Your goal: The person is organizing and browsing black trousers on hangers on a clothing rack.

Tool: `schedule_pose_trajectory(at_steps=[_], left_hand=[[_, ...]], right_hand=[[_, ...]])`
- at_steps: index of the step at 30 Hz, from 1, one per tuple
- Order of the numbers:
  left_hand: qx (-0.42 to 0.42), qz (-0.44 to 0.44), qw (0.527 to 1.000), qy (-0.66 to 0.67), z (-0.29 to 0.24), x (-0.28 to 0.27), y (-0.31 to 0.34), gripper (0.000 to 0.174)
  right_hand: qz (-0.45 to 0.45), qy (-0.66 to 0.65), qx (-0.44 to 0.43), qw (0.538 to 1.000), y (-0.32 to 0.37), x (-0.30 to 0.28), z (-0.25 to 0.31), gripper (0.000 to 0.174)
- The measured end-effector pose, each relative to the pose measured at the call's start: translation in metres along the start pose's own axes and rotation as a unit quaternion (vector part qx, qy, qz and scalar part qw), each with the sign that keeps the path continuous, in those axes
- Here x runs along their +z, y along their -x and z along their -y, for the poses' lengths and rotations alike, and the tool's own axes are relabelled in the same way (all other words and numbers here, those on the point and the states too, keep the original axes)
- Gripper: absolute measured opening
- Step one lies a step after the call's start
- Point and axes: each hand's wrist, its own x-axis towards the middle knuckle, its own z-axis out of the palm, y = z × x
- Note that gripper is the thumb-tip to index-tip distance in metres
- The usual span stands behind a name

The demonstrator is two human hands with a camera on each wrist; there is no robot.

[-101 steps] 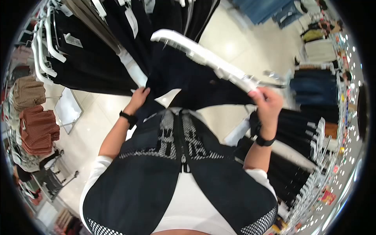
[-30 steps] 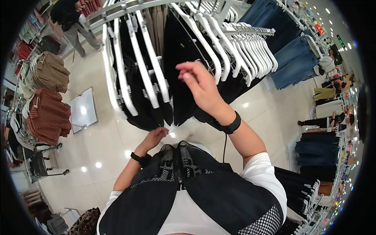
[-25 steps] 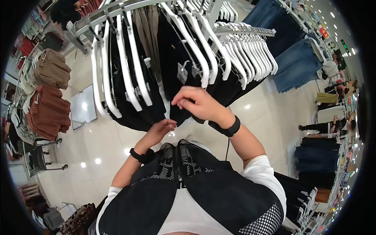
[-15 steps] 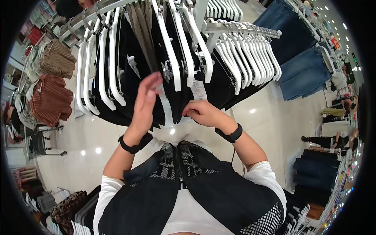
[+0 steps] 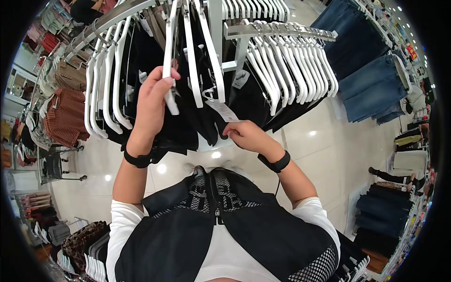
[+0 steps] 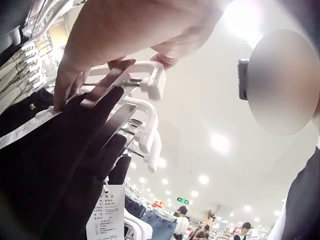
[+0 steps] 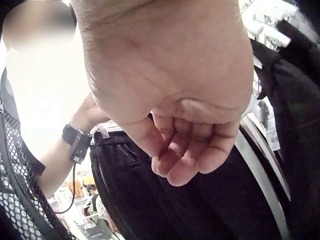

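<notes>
My left hand [image 5: 151, 101] grips the lower end of a white clip hanger [image 5: 170, 44] that hangs on the rail. The left wrist view shows my fingers behind the hanger's end [image 6: 156, 85], at the waistband of dark trousers [image 6: 55, 165]. Below and to the right, my right hand [image 5: 250, 136] is loosely curled, with nothing visible in its fingers [image 7: 182, 170]. Its knuckles overlap the end of a white paper tag [image 5: 223, 112] in the head view. Black trousers [image 7: 125, 165] hang right behind it in the right wrist view.
A curved metal rail [image 5: 101, 23] carries several more white hangers [image 5: 110, 84] on the left. A second rail [image 5: 282, 31] at right holds a tight row of them. Blue jeans [image 5: 373, 87] hang farther right. A mirror-like tiled floor [image 5: 310, 155] shows below.
Earlier my right hand held a hanger with dark trousers; now it is lowered by the tag. My left hand has risen and taken hold of a hanger. Rack hangers appear shifted left.
</notes>
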Motion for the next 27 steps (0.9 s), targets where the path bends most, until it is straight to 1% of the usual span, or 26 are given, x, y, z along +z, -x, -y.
schedule_pose_trajectory(at_steps=[2,4,8,9,10,11,12,13,15,17,19,21,22,23,24,26,27], left_hand=[[0.014,0.012,1.0,0.007,-0.003,-0.007,0.0,0.023],[0.005,-0.018,1.0,0.014,-0.016,-0.009,0.003,0.034],[0.025,0.011,0.998,0.057,-0.047,-0.013,0.018,0.04],[0.023,0.017,0.998,0.055,-0.055,-0.014,0.025,0.043],[0.041,0.043,0.998,0.038,-0.058,-0.017,0.032,0.046],[0.044,0.025,0.998,0.031,-0.062,-0.013,0.041,0.052],[0.046,0.006,0.999,0.026,-0.064,-0.009,0.05,0.057],[0.046,0.029,0.998,-0.01,-0.062,-0.016,0.056,0.062],[0.003,0.035,0.999,-0.015,-0.056,-0.019,0.073,0.065],[-0.019,0.044,0.999,-0.02,-0.04,-0.021,0.088,0.065],[-0.013,0.069,0.997,-0.042,-0.016,-0.026,0.1,0.058],[-0.023,0.086,0.995,-0.043,-0.006,-0.016,0.11,0.052],[-0.039,0.088,0.995,-0.042,0.001,-0.013,0.116,0.051],[-0.044,0.1,0.992,-0.063,0.006,-0.011,0.121,0.055],[-0.048,0.113,0.989,-0.084,0.013,-0.01,0.125,0.059],[-0.059,0.163,0.98,-0.099,0.024,-0.012,0.135,0.048],[-0.057,0.189,0.974,-0.113,0.027,-0.011,0.136,0.046]], right_hand=[[0.003,0.007,0.006,1.0,0.003,-0.004,-0.002,0.017],[0.01,0.009,0.009,1.0,0.003,-0.003,-0.005,0.018],[0.022,-0.003,0.007,1.0,0.0,-0.001,-0.005,0.019],[0.019,-0.016,-0.003,1.0,0.0,0.002,-0.006,0.018],[0.015,-0.029,-0.012,0.999,-0.001,0.005,-0.009,0.017],[0.011,-0.042,-0.02,0.999,-0.002,0.007,-0.01,0.016],[0.024,-0.053,-0.011,0.998,-0.002,0.006,-0.007,0.016],[0.039,-0.064,-0.002,0.997,-0.003,0.004,-0.003,0.015],[0.06,-0.088,0.004,0.994,-0.004,0.001,0.008,0.015],[0.072,-0.116,0.0,0.991,-0.001,-0.001,0.019,0.014],[0.087,-0.143,-0.003,0.986,0.001,-0.003,0.03,0.015],[0.101,-0.173,-0.004,0.98,0.003,-0.002,0.042,0.018],[0.104,-0.188,-0.007,0.977,0.003,-0.002,0.047,0.021],[0.107,-0.202,-0.009,0.973,0.003,-0.001,0.051,0.024],[0.101,-0.226,-0.029,0.968,0.002,0.003,0.055,0.028],[0.085,-0.273,-0.071,0.956,-0.001,0.017,0.065,0.038],[0.056,-0.263,-0.106,0.957,-0.005,0.028,0.067,0.04]])
